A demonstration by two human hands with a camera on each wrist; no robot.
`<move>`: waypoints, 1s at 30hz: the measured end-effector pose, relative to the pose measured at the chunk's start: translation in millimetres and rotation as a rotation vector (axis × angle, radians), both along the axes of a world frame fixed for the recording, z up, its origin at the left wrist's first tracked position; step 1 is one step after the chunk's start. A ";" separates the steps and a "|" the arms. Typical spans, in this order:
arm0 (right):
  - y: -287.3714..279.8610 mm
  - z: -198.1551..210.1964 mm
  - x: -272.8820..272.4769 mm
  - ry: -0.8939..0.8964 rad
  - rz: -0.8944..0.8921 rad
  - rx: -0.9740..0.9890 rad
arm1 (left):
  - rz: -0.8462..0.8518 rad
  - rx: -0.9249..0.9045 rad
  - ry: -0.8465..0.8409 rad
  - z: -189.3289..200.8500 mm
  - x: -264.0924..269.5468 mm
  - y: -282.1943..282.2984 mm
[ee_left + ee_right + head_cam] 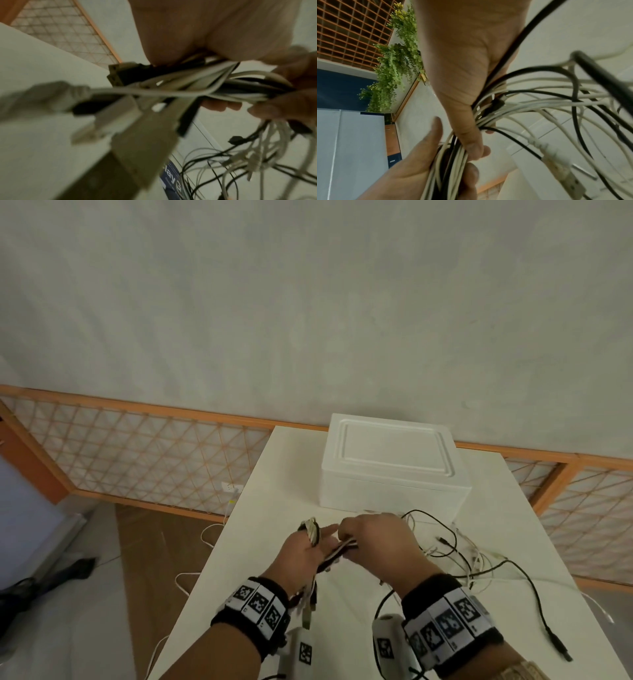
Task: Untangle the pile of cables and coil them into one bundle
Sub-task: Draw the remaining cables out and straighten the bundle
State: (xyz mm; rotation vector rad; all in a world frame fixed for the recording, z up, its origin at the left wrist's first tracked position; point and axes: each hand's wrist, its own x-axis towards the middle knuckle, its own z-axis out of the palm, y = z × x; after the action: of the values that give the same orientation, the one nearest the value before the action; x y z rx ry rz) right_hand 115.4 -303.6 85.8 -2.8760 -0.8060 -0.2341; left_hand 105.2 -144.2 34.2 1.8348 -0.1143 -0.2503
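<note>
My left hand [310,549] holds a bundle of black and white cables [334,553] above the table, with a loop of it [312,531] lying over the fingers. Several plugs [306,607] dangle from the bundle below the wrist. My right hand [370,537] grips the same strands just to the right, touching the left fingers. In the right wrist view my right hand's thumb [471,143] clamps the cables [452,170] that the left hand [419,159] holds. The rest of the cables [462,556] trail loose and tangled from the right hand onto the table.
A white foam box [394,467] with its lid on stands on the white table [548,542] right behind the hands. A black cable's plug [561,649] lies near the table's right front edge. A white cord [191,577] lies on the floor to the left.
</note>
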 end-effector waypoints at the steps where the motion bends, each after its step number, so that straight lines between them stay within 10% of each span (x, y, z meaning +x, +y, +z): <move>1: -2.0 -0.8 2.7 -0.018 0.008 -0.009 | -0.080 0.003 0.000 4.0 -0.9 -2.1; 9: -7.6 -27.0 2.6 0.064 0.005 0.126 | -0.060 0.453 -0.033 -7.3 12.4 -5.3; 19: -44.5 -54.9 18.6 0.276 -0.393 -0.186 | 0.021 0.624 0.011 -17.7 0.8 -6.8; 27: -38.0 -22.1 23.9 0.584 -0.342 0.981 | 0.205 0.731 -0.024 -19.0 7.5 13.0; 30: -26.6 -21.9 32.7 0.448 -0.568 0.894 | 0.234 0.694 -0.003 -21.4 5.6 -0.3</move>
State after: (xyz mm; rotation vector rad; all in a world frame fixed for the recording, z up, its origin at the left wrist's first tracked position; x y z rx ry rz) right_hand 148.2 -330.2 63.9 -2.0817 0.1945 0.0103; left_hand 110.7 -144.5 12.8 2.5124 0.2128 -0.1266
